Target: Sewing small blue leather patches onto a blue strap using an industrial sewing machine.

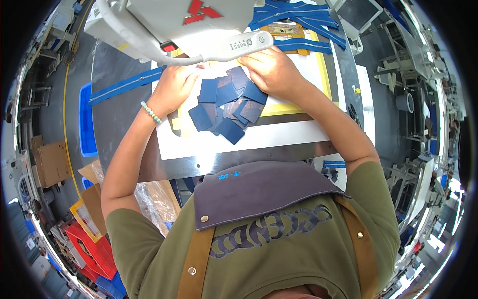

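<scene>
A white sewing machine point(149, 20) with a red emblem and a white control bar point(251, 44) fills the top centre. My left hand point(174, 82) is just below it at left, fingers curled forward and tips partly hidden; what they hold is unclear. My right hand point(271, 72) is closed under the bar's right end, fingertips at something small and yellowish, partly hidden. Between and below both hands lies a loose pile of several dark blue square pieces point(231, 130), some with brownish faces, on a white board point(199, 145) with yellow edging.
Blue zipper strips point(124, 84) lie at left, with more point(298, 15) at back right over an amber fixture point(284, 31). A metal table edge point(224, 154) runs before me. A blue bin point(87, 119), cardboard point(52, 162) and red crates point(87, 249) stand left; a grey bucket point(404, 102) right.
</scene>
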`<state>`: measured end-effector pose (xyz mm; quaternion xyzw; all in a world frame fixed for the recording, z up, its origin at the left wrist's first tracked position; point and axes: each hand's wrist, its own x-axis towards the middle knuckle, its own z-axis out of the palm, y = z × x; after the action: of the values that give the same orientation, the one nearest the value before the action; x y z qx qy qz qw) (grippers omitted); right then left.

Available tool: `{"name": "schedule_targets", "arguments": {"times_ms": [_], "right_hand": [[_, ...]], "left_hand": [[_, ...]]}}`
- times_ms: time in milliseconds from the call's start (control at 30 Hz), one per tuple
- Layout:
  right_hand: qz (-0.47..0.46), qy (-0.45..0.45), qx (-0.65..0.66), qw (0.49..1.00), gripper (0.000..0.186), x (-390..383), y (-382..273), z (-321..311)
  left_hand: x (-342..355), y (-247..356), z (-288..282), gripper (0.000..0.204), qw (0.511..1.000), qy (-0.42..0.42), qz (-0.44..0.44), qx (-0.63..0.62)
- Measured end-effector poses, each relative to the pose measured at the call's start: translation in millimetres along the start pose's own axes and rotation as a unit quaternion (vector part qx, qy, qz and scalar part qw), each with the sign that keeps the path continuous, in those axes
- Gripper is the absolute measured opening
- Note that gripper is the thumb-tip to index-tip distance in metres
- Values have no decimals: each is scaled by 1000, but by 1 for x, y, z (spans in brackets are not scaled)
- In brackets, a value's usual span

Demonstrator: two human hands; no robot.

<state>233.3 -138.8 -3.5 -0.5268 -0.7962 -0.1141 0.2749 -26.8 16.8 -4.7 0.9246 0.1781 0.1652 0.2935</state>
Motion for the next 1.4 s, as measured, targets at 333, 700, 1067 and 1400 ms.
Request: {"name": "schedule_targets", "arguments": {"times_ms": [333,700,1067,1400], "right_hand": [[4,2,19,1000,24,5,6,-2],[65,18,-95,993,17,16,29,5],[151,-205,199,946,21,35,-57,-98],[340,-151,454,810,22,8,-4,-68]], "left_hand": [[-4,1,6,32,991,53,63,109],[2,14,5,36,988,68,85,111],[5,42,8,33,990,128,38,40],[19,58,15,35,929,-76,-72,-355]]}}
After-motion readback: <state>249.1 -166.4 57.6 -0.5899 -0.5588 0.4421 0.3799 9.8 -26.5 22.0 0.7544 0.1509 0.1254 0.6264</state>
